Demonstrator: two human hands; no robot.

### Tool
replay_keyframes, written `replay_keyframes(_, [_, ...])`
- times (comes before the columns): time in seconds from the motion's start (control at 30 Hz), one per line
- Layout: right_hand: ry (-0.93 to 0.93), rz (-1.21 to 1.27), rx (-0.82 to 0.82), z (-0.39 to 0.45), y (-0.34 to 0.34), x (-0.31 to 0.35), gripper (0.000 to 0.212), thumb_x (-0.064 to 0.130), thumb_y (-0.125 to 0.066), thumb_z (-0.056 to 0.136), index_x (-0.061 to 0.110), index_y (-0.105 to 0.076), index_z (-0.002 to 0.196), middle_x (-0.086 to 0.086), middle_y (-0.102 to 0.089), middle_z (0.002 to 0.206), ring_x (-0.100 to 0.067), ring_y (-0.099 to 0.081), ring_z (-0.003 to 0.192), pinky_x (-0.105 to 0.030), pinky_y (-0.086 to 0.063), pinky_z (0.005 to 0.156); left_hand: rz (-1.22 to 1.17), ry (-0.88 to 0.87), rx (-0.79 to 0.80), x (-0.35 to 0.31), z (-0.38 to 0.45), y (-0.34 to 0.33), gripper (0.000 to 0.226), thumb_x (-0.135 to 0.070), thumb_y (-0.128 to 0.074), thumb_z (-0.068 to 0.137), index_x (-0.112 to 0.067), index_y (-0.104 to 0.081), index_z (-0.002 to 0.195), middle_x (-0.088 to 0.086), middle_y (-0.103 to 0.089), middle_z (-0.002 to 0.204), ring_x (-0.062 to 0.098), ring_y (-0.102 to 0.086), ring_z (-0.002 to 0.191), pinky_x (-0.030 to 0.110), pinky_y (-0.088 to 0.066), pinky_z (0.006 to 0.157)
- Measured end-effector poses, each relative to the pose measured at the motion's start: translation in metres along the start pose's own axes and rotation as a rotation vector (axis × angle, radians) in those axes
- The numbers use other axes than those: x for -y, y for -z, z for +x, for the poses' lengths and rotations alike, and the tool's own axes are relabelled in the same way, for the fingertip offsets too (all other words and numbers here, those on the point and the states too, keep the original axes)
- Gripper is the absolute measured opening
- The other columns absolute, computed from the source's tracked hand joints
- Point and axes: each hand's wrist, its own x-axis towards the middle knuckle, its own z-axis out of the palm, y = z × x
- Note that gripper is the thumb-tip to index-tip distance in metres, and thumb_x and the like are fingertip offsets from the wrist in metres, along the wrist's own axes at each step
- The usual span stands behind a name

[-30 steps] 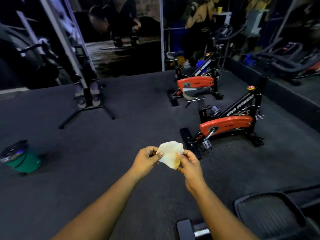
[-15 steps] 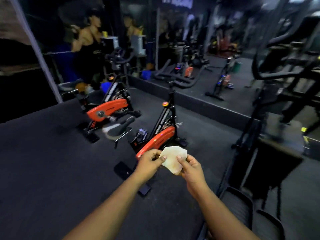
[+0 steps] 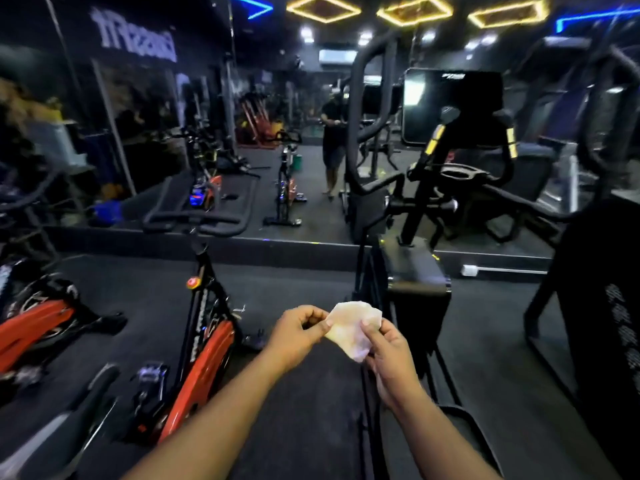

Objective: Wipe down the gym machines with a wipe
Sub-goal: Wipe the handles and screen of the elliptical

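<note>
Head view has swung from the floor to the mirror wall; my left hand (image 3: pixel 298 329) and right hand (image 3: pixel 388 355) still pinch the pale folded wipe (image 3: pixel 349 329) between them, above the red-and-black spin bike (image 3: pixel 204 344), no machine touched yet.

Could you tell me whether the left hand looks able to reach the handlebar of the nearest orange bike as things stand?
Probably not yet: the left hand pinches the wipe, and the handlebar looks well ahead.
</note>
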Motion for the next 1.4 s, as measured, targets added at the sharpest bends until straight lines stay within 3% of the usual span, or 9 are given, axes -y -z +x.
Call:
replay_keyframes(0.43, [0.138, 0.051, -0.110, 0.218, 0.049, 0.031, 0.026, 0.021, -0.055, 0.101, 0.007, -0.072, 0.115, -0.021, -0.074, 0.108, -0.028, -0.073, 0.094, -0.030, -0.054, 0.069, 0.090, -0.137, 0.147, -0.018, 0.266, -0.044, 0.010, -0.032, -0.077, 0.087, -0.023, -0.077, 0.091, 0.000, -0.077, 0.086, 0.013, -0.071, 0.080, 0.038, -0.057, 0.078])
replay_keyframes(0.57, [0.187, 0.046, -0.202, 0.298, 0.078, 0.045, 0.027, 0.020, -0.057, 0.100, 0.004, -0.069, 0.119, -0.024, -0.073, 0.110, -0.041, -0.069, 0.103, -0.046, -0.054, 0.086, 0.177, -0.201, 0.149, -0.028, 0.344, -0.068, 0.003, -0.023, -0.075, 0.091, -0.025, -0.076, 0.091, -0.009, -0.075, 0.081, 0.001, -0.065, 0.072, 0.025, -0.052, 0.070])
replay_keyframes(0.7, [0.242, 0.025, -0.315, 0.357, 0.099, 0.065, 0.028, 0.026, -0.064, 0.098, 0.006, -0.068, 0.119, -0.022, -0.073, 0.109, -0.044, -0.068, 0.104, -0.058, -0.052, 0.093, 0.279, -0.278, 0.225, -0.044, 0.410, -0.089, 0.003, -0.029, -0.073, 0.091, -0.028, -0.075, 0.093, -0.013, -0.075, 0.084, 0.000, -0.064, 0.072, 0.032, -0.054, 0.074])
replay_keyframes(0.83, [0.351, -0.051, -0.465, 0.421, 0.118, 0.095, 0.020, 0.025, -0.064, 0.097, 0.014, -0.068, 0.113, -0.019, -0.074, 0.103, -0.033, -0.070, 0.088, -0.044, -0.058, 0.077, 0.353, -0.367, 0.217, -0.060, 0.487, -0.109, 0.009, -0.037, -0.071, 0.091, -0.032, -0.073, 0.097, -0.015, -0.073, 0.087, 0.000, -0.064, 0.077, 0.032, -0.056, 0.077])
replay_keyframes(0.97, [0.516, -0.221, -0.619, 0.470, 0.127, 0.133, 0.012, 0.014, -0.055, 0.102, 0.018, -0.064, 0.109, -0.004, -0.073, 0.103, -0.020, -0.069, 0.095, -0.028, -0.054, 0.080, 0.484, -0.478, 0.151, -0.067, 0.548, -0.124, 0.022, -0.046, -0.067, 0.093, -0.033, -0.070, 0.111, -0.016, -0.064, 0.108, 0.005, -0.060, 0.099, 0.031, -0.051, 0.086])
replay_keyframes(1.1, [0.623, -0.431, -0.670, 0.524, 0.133, 0.177, 0.026, 0.018, -0.051, 0.102, 0.028, -0.068, 0.118, 0.009, -0.072, 0.115, -0.011, -0.065, 0.112, -0.039, -0.051, 0.100, 0.561, -0.458, 0.123, -0.072, 0.615, -0.144, 0.040, -0.051, -0.062, 0.095, -0.030, -0.063, 0.128, -0.007, -0.057, 0.133, 0.018, -0.054, 0.124, 0.040, -0.047, 0.101])
replay_keyframes(1.17, [0.720, -0.504, -0.659, 0.545, 0.131, 0.203, 0.032, 0.013, -0.048, 0.104, 0.027, -0.068, 0.126, 0.015, -0.069, 0.123, -0.003, -0.060, 0.121, -0.029, -0.045, 0.108, 0.579, -0.408, 0.143, -0.075, 0.647, -0.154, 0.046, -0.054, -0.057, 0.097, -0.029, -0.056, 0.135, -0.003, -0.050, 0.141, 0.023, -0.046, 0.133, 0.043, -0.041, 0.109])
replay_keyframes(1.23, [0.825, -0.589, -0.654, 0.562, 0.129, 0.229, 0.035, 0.008, -0.046, 0.106, 0.018, -0.063, 0.135, 0.013, -0.064, 0.133, 0.003, -0.053, 0.128, -0.021, -0.039, 0.112, 0.686, -0.345, 0.123, -0.075, 0.671, -0.163, 0.052, -0.059, -0.050, 0.098, -0.032, -0.048, 0.142, -0.002, -0.040, 0.150, 0.024, -0.038, 0.140, 0.045, -0.032, 0.115])
replay_keyframes(1.4, [0.922, -1.040, -0.620, 0.623, 0.151, 0.253, 0.050, 0.012, -0.035, 0.099, 0.011, -0.049, 0.147, -0.003, -0.037, 0.158, -0.012, -0.029, 0.149, -0.031, -0.026, 0.122, 0.957, -0.176, 0.125, -0.060, 0.704, -0.178, 0.076, -0.064, -0.039, 0.100, -0.026, -0.016, 0.161, 0.002, -0.005, 0.171, 0.024, -0.001, 0.157, 0.065, -0.004, 0.122])
